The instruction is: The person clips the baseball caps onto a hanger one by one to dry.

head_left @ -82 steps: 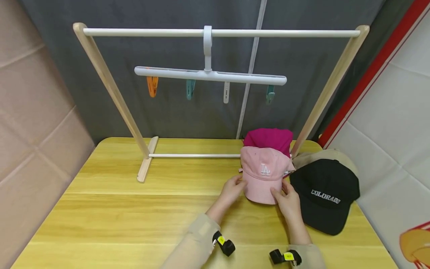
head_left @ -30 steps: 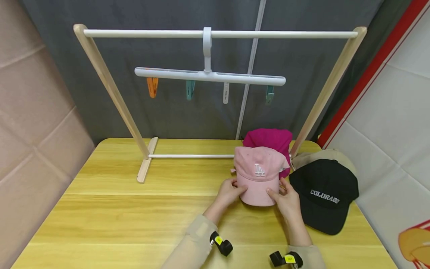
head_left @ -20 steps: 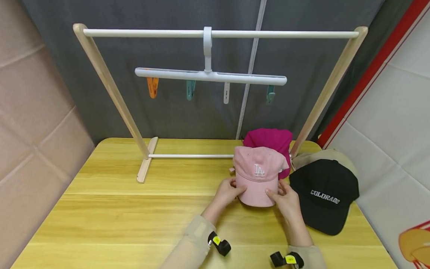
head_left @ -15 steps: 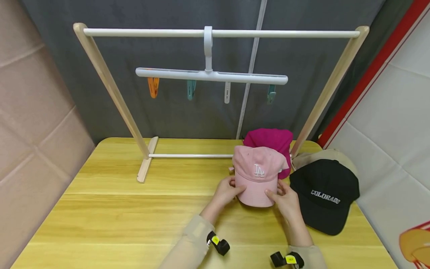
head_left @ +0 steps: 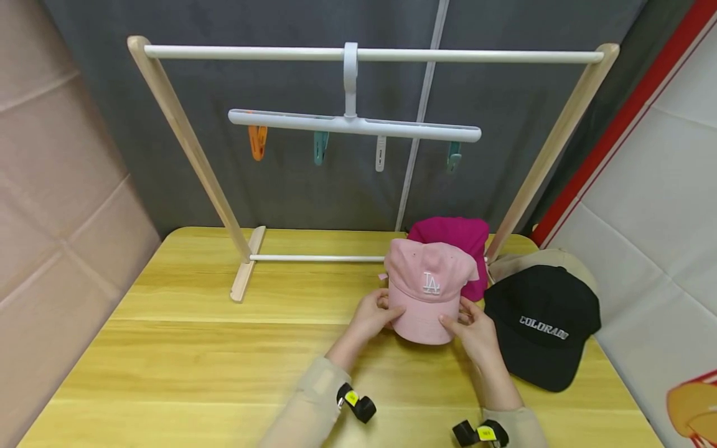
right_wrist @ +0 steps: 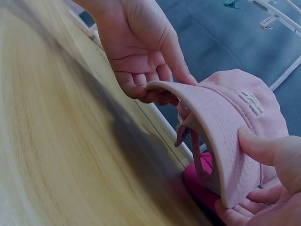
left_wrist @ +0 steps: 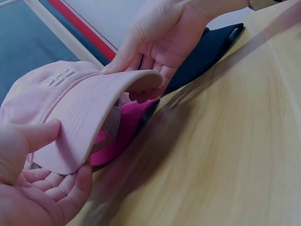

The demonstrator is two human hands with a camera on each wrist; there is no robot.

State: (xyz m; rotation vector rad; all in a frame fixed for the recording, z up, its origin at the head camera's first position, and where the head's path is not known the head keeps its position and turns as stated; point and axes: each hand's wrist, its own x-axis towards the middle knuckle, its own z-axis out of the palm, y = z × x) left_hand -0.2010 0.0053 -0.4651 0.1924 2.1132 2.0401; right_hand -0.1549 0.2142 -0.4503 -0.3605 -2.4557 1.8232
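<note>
A light pink baseball cap [head_left: 424, 317] with white "LA" lettering is held between both hands by the sides of its brim. My left hand [head_left: 372, 316] pinches the left brim edge, its thumb on top and the fingers curled below, as the left wrist view shows. On the opposite edge my right hand [head_left: 476, 333] grips the same way, with its thumb [right_wrist: 256, 147] pressing the brim top. In the wrist views the brim is raised off the table, over a shadow. A magenta cap [head_left: 448, 229] lies behind the pink one, partly hidden by it.
A black "COLORADO" cap [head_left: 540, 348] overlaps a beige cap [head_left: 566, 261] at the right. A wooden rack with a white top rod [head_left: 252, 53] spans the table's rear. From it hangs a white hanger [head_left: 353, 124] with an orange clip [head_left: 257, 143] and several others.
The pink cap and both hands have shifted somewhat to the left, uncovering more of the magenta cap. My left thumb now lies farther over the brim. The other caps and the hanger stay put.
</note>
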